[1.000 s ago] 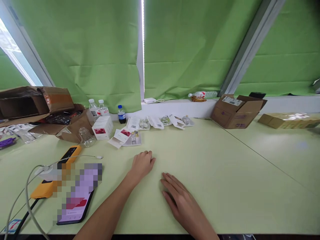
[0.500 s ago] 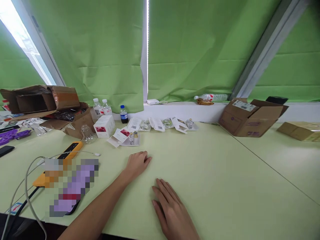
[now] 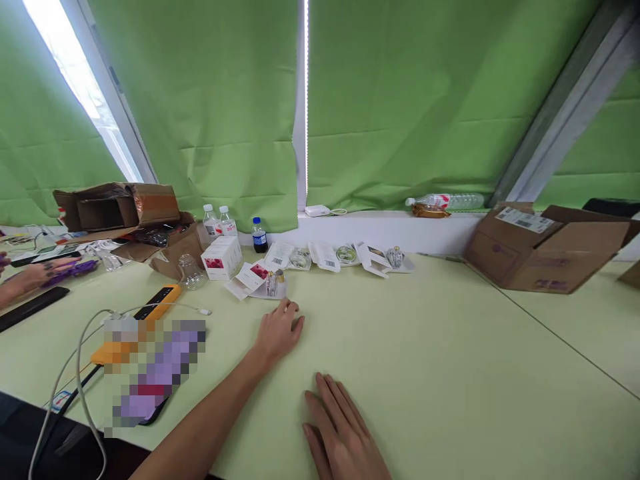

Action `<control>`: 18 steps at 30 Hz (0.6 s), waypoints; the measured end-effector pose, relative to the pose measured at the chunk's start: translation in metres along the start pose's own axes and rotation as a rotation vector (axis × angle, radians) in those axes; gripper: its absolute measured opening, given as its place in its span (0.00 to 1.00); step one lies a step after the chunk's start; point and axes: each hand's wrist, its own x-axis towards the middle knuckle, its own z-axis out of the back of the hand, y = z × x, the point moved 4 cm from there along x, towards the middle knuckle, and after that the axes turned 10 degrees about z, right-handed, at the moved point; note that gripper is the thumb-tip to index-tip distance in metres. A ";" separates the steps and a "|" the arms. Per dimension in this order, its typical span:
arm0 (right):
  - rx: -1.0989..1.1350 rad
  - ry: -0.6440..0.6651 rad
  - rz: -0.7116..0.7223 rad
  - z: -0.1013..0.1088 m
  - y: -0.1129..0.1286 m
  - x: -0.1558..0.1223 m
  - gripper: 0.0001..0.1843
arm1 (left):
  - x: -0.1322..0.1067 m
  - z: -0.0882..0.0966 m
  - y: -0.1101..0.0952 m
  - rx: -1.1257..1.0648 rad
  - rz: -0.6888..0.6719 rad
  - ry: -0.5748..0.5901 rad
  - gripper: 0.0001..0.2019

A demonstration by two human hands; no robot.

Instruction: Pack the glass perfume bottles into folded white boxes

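My left hand (image 3: 281, 331) is stretched forward over the pale green table (image 3: 425, 347), its fingers loosely bent and the thumb apart, with nothing visible in it. Just beyond its fingertips lies an opened white carton (image 3: 249, 281) with a small clear glass bottle (image 3: 271, 285) with a gold part on it. My right hand (image 3: 345, 430) rests flat on the tabletop at the bottom, fingers stretched and holding nothing. Along the wall are several more opened white cartons (image 3: 325, 256) with small glass bottles (image 3: 346, 253), and an upright white box (image 3: 221, 258) with a red picture.
At left are an orange power strip (image 3: 165, 299), white cable, blurred purple object (image 3: 165, 373) and clear glass vessel (image 3: 191, 272). Cardboard boxes (image 3: 540, 250) stand right and left. Another person's hand (image 3: 30, 280) is at far left. A dark drink bottle (image 3: 259, 236) stands by the wall.
The view has turned slightly left, bringing another person's hand into sight. My left hand has reached a little closer to the nearest opened carton, its fingers loosening. My right hand stays flat.
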 end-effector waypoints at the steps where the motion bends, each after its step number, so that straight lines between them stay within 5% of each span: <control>1: -0.008 0.002 0.006 0.001 0.000 0.001 0.21 | 0.000 0.001 0.001 0.001 0.021 -0.024 0.17; 7: 0.014 0.096 -0.059 0.011 0.003 0.005 0.20 | 0.003 -0.003 0.008 0.032 0.146 -0.038 0.31; 18: 0.079 0.120 -0.220 0.019 0.005 0.011 0.20 | 0.006 -0.003 0.014 -0.024 0.104 0.072 0.32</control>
